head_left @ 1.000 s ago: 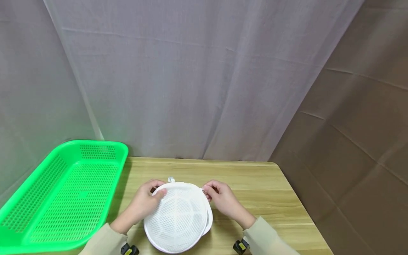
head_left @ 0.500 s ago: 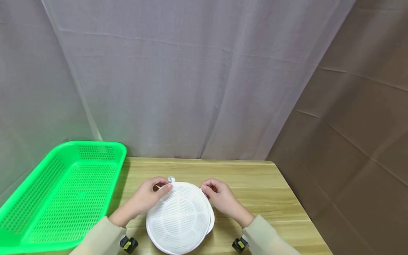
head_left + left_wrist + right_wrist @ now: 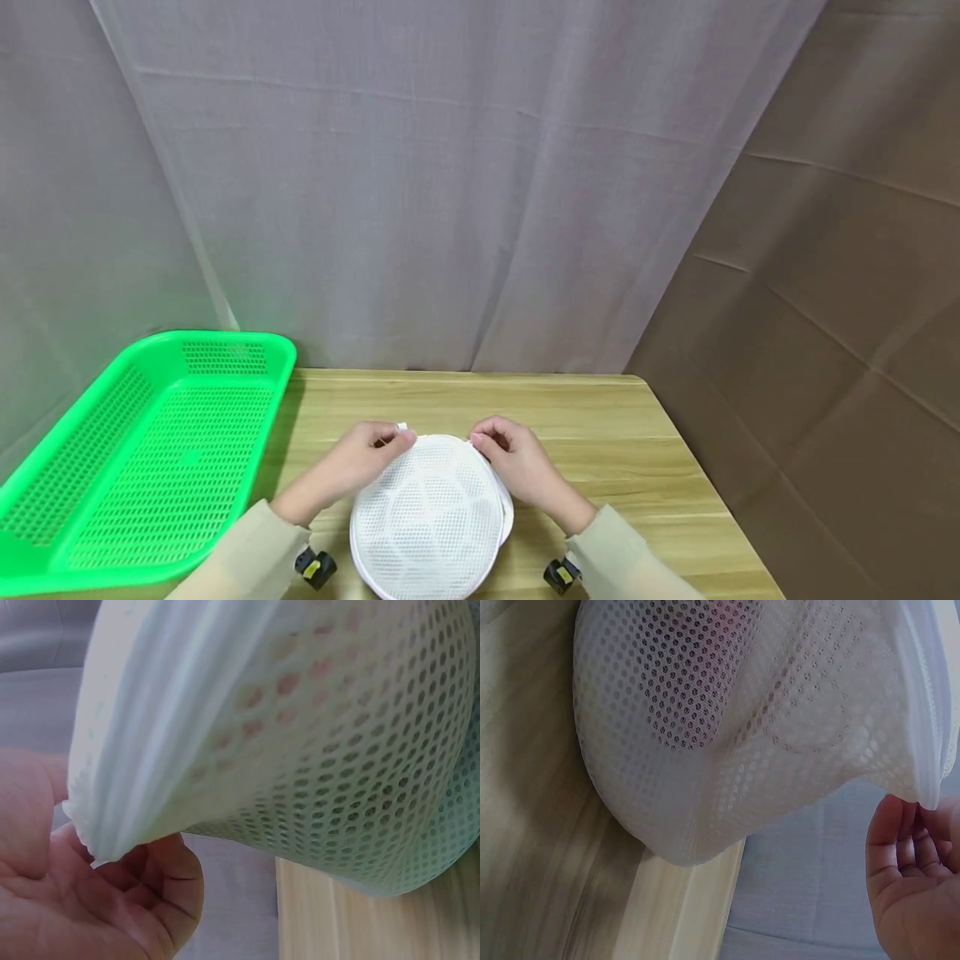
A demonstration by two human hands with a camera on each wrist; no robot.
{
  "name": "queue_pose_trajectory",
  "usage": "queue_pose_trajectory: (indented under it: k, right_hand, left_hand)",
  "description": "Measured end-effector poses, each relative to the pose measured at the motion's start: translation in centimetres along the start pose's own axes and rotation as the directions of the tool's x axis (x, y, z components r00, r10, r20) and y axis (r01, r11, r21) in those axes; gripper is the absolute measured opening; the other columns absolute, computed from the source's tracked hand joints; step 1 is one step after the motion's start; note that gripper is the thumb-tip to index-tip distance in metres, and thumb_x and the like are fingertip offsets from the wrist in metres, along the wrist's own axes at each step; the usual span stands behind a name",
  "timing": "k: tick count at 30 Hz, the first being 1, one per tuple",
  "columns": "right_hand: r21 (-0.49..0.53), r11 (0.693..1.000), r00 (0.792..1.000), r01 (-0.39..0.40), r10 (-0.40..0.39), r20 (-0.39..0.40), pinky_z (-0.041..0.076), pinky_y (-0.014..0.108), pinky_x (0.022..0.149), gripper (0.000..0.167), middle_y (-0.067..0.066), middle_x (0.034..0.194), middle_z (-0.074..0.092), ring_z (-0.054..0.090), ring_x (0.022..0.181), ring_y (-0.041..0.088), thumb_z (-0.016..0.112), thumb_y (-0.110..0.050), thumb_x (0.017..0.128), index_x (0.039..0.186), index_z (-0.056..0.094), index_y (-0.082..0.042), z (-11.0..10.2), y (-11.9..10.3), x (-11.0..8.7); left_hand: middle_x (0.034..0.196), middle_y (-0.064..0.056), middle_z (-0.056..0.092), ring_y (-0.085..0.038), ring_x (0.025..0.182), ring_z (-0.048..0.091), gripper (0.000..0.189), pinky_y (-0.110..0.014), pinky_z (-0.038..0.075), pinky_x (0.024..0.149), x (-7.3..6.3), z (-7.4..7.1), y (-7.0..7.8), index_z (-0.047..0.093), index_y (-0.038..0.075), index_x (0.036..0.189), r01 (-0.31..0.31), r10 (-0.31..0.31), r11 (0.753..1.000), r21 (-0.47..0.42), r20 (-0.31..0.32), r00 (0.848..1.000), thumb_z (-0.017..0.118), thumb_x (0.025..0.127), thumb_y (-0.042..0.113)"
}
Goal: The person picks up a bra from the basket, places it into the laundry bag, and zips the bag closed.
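A round white mesh laundry bag [image 3: 429, 521] stands tilted between the hands, low in the head view. My left hand [image 3: 363, 457] pinches its upper left edge, thumb in front, by a small white loop tag [image 3: 402, 427]. At the upper right edge my right hand [image 3: 519, 460] pinches the rim with thumb and fingertips. The right wrist view shows a zipper [image 3: 922, 705] along that rim, its end at the fingertips. Pinkish patches show through the mesh [image 3: 352, 780] in the left wrist view; what they are I cannot tell.
A large green perforated plastic basket [image 3: 279, 408] stands at the left of the wooden table [image 3: 585, 417]. Grey cloth [image 3: 390, 208] hangs behind the table, and a brown cloth [image 3: 810, 333] closes off the right side.
The bag has shifted slightly right and down in the head view. My left hand has slid right along the rim toward the tag; my right hand keeps its pinch almost in place.
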State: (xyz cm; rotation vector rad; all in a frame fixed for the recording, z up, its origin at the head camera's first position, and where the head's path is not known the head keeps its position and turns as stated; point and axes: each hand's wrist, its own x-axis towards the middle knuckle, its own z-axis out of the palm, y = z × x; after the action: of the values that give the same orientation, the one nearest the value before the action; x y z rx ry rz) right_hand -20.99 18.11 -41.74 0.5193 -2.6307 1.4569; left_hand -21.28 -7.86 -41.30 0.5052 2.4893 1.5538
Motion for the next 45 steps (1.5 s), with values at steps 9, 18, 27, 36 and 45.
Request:
queue_pose_trajectory:
  k: [9, 18, 27, 36, 45]
  right_hand:
    - [-0.014, 1.000, 0.999, 0.004, -0.003, 0.036, 0.047, 0.025, 0.062, 0.009, -0.006, 0.081, 0.064, 0.056, 0.071, 0.012, 0.060, -0.014, 0.097, 0.092, 0.067, -0.014, 0.0, 0.3, -0.2]
    - [-0.077, 0.997, 0.999, 0.000, 0.005, 0.054, 0.046, 0.025, 0.061, 0.009, -0.008, 0.079, 0.061, 0.054, 0.070, 0.011, 0.059, -0.020, 0.098, 0.093, 0.066, -0.018, 0.0, 0.3, -0.2]
    - [-0.084, 0.996, 0.999, -0.009, 0.013, 0.052, 0.047, 0.025, 0.060, 0.009, -0.008, 0.078, 0.060, 0.054, 0.069, 0.011, 0.059, -0.020, 0.097, 0.092, 0.066, -0.017, 0.3, -0.1, -0.3]
    - [-0.078, 0.997, 0.999, -0.020, 0.023, 0.043, 0.046, 0.025, 0.060, 0.010, -0.007, 0.077, 0.060, 0.054, 0.069, 0.011, 0.059, -0.021, 0.097, 0.092, 0.065, -0.016, 0.3, 0.2, -0.4]
    - [-0.066, 0.997, 0.999, -0.032, 0.034, 0.041, 0.048, 0.026, 0.059, 0.011, -0.006, 0.077, 0.061, 0.056, 0.069, 0.013, 0.058, -0.021, 0.098, 0.090, 0.065, -0.016, 0.1, 0.1, -0.7]
  left_hand:
    - [0.075, 0.000, 0.056, -0.015, 0.070, 0.050, 0.013, -0.027, 0.044, 0.059, -0.1, 1.1, -0.6, 0.063, 0.009, 0.085, -0.104, 0.104, 0.994, 0.019, 0.000, 0.995, 0.066, 0.092, 0.019]
    - [0.076, -0.001, 0.058, -0.015, 0.069, 0.052, 0.010, -0.028, 0.046, 0.060, -0.4, 1.1, -0.3, 0.061, 0.006, 0.087, -0.097, 0.098, 0.995, 0.008, -0.068, 0.993, 0.068, 0.090, 0.013]
    - [0.077, -0.001, 0.058, -0.015, 0.072, 0.053, 0.009, -0.029, 0.046, 0.064, -0.8, 0.8, -0.4, 0.061, 0.007, 0.086, -0.082, 0.083, 0.996, 0.019, -0.087, 0.993, 0.067, 0.091, 0.013]
    - [0.078, -0.002, 0.058, -0.016, 0.073, 0.052, 0.011, -0.031, 0.045, 0.065, -1.1, 0.5, -0.4, 0.061, 0.007, 0.088, 0.003, -0.005, 1.000, -0.015, -0.129, 0.992, 0.067, 0.091, 0.016]
    - [0.082, -0.003, 0.060, -0.017, 0.077, 0.054, 0.010, -0.032, 0.046, 0.070, -1.0, 0.5, -1.2, 0.063, 0.007, 0.091, 0.051, -0.058, 0.998, -0.043, -0.175, 0.983, 0.066, 0.092, 0.016]
